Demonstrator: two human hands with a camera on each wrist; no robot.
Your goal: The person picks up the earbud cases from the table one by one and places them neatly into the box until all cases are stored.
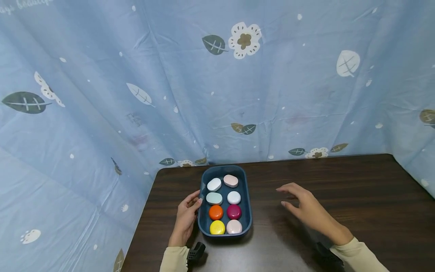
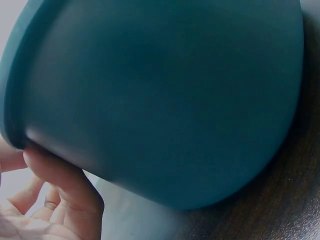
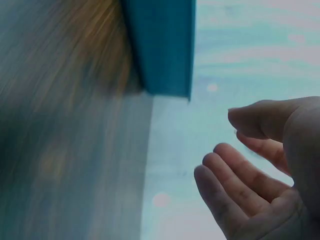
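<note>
Two hands out: my left hand [image 1: 186, 219] steadies the blue tray [image 1: 246, 211] at its left wall, fingertips touching; my right hand [image 1: 306, 207] hovers empty, fingers loosely spread, right of it. Eight coloured stones [image 1: 216, 212] fill the tray in paired rows, near to far.

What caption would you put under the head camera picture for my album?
Left hand touches a blue tray of eight colourful pebbles on a dark table; right hand hovers beside it.
</note>
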